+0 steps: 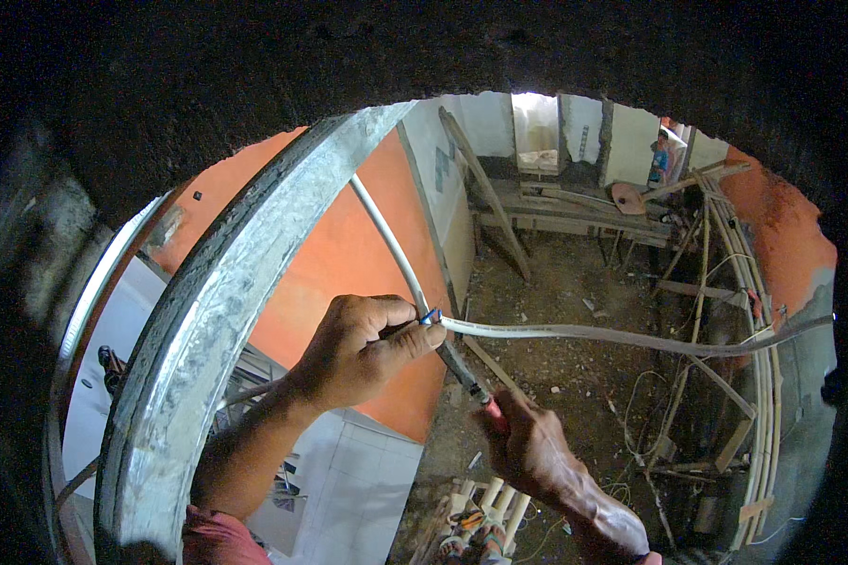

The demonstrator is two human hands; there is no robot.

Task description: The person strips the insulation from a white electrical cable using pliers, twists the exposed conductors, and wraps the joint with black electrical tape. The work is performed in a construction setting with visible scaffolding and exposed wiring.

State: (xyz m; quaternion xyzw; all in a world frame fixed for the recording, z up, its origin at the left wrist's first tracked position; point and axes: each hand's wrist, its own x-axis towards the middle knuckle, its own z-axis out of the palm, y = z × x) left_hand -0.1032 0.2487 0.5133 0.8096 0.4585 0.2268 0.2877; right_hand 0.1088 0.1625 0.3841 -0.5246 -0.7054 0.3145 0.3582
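My left hand (pixel 363 344) is closed in a pinch near the middle of the view, thumb against forefinger. Between its fingertips is the end of a white cable (pixel 556 331), where short blue wires (pixel 431 316) stick out. That cable runs off to the right in a long sag. A second pale cable (pixel 383 224) comes down from the metal beam to the same fingers. Lower and to the right, my right hand (pixel 534 443) is wrapped round a red-handled tool (pixel 495 412). A dark, narrow length (pixel 460 367) extends from the tool toward my left hand; its kind is unclear.
A broad grey metal beam (pixel 245 273) curves along my left side, before an orange wall (pixel 349 273). Far below, my feet stand on wooden poles (pixel 513 508), beside yellow-handled pliers (pixel 466 518). Bamboo framing (pixel 740 254) rises at right; debris lies on the dirt floor (pixel 575 377).
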